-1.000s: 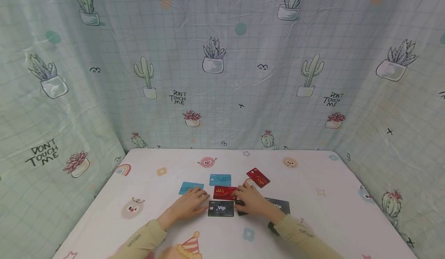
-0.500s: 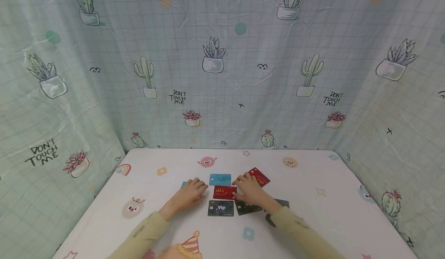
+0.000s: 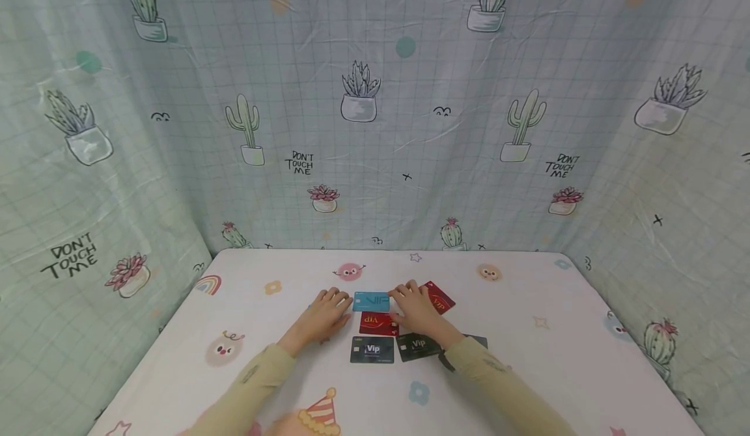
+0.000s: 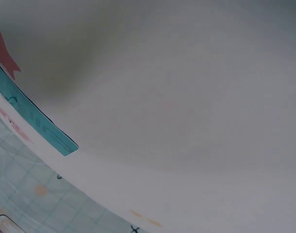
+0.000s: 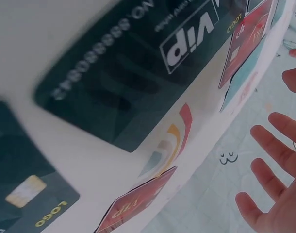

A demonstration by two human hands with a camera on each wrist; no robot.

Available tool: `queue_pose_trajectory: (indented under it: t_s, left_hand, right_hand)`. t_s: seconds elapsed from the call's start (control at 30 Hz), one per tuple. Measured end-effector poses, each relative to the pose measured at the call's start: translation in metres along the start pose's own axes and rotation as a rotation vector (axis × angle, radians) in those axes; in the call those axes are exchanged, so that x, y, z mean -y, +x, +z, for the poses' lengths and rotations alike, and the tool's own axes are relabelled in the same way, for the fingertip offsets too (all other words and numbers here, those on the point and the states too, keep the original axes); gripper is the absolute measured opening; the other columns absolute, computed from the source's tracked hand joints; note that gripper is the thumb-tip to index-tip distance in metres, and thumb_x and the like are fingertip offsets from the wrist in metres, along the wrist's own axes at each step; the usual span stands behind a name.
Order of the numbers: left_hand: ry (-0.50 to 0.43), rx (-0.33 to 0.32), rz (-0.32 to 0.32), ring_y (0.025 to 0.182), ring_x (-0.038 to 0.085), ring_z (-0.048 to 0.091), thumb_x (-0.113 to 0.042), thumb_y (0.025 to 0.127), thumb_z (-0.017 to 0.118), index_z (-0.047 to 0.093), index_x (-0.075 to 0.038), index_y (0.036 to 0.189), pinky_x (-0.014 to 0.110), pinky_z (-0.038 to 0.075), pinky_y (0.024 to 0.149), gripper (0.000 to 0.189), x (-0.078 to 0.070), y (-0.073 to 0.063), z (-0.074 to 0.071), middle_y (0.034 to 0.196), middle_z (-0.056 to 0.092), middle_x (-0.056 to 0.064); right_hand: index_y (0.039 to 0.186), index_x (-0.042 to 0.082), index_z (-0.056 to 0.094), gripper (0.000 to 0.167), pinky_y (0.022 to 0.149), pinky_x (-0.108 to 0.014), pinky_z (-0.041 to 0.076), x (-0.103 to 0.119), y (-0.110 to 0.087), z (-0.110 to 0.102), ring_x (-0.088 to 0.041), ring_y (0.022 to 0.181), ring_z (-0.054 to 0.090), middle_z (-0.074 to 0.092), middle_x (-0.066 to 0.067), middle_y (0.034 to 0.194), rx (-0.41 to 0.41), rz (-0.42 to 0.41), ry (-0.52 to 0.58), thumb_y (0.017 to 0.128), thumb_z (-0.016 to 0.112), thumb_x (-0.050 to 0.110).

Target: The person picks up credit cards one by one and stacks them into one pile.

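Note:
In the head view a light-blue VIP card (image 3: pixel 372 302) lies flat between my two hands. My left hand (image 3: pixel 321 317) is at its left end, covering nearly all of another blue card. My right hand (image 3: pixel 417 311) has its fingertips at the card's right end; whether they touch is hard to tell. Below it lie a red VIP card (image 3: pixel 378 323) and a black Vip card (image 3: pixel 372 350). The right wrist view shows the right hand's fingers (image 5: pixel 271 143) spread and holding nothing. The left wrist view shows a blue card (image 4: pixel 36 116) but no hand.
A tilted red card (image 3: pixel 439 298) lies beyond my right hand. A dark green Vip card (image 3: pixel 417 347) sits under the right wrist, with further dark cards (image 3: pixel 476 341) partly beneath the sleeve. A patterned curtain (image 3: pixel 404 130) hangs behind the white table (image 3: pixel 515 384).
Both hands have moved away from me, from beside the black and red cards up to the ends of the blue card. The dark green card has come into view below the right hand.

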State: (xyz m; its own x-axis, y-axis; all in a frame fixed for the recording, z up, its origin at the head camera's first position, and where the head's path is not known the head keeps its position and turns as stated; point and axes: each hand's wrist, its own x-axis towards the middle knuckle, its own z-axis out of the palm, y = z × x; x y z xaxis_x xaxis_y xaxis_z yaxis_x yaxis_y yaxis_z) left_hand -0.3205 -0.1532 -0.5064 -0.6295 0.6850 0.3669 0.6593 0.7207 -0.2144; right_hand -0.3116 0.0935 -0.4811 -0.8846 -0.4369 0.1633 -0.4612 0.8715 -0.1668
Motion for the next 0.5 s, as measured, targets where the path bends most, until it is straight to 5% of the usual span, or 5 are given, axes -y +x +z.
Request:
queue_pose_trajectory:
  t_s: [0.5]
  left_hand:
    - [0.068,0.105,-0.068,0.116,0.024,0.046,-0.037,0.089,0.049,0.051,-0.012,0.122,0.045,0.039,0.095,0.041,0.001,0.015,0.004,0.121,0.055,0.004]
  right_hand:
    - [0.129,0.015,0.045,0.049,0.098,-0.055,0.028,0.0,0.018,0.012,-0.026,0.121,0.036,0.046,-0.005,0.132,0.065,0.006,-0.073,0.087,0.053,0.037]
